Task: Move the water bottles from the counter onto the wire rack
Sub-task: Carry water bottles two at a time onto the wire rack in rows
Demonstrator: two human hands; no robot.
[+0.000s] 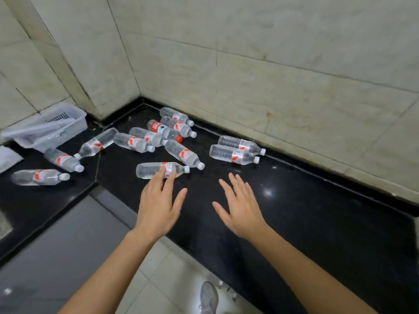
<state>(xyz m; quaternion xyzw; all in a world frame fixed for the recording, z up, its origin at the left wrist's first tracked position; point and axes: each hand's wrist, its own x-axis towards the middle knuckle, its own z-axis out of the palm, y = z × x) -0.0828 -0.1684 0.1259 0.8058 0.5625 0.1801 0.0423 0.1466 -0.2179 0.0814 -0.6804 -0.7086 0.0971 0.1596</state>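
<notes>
Several clear water bottles with red-and-white labels lie on their sides on the black stone counter. The nearest bottle lies just beyond my left hand, whose straight fingertips reach onto its label. My right hand hovers open over bare counter, fingers spread, holding nothing. Two bottles lie side by side near the back wall on the right. A bottle with a red label and red cap lies in the cluster in the corner. Further bottles lie on the left. No wire rack is in view.
A white plastic basket sits on the counter at the far left against the tiled wall. The counter bends round a corner, with a grey cabinet front below its edge. A grey shoe stands on the tiled floor.
</notes>
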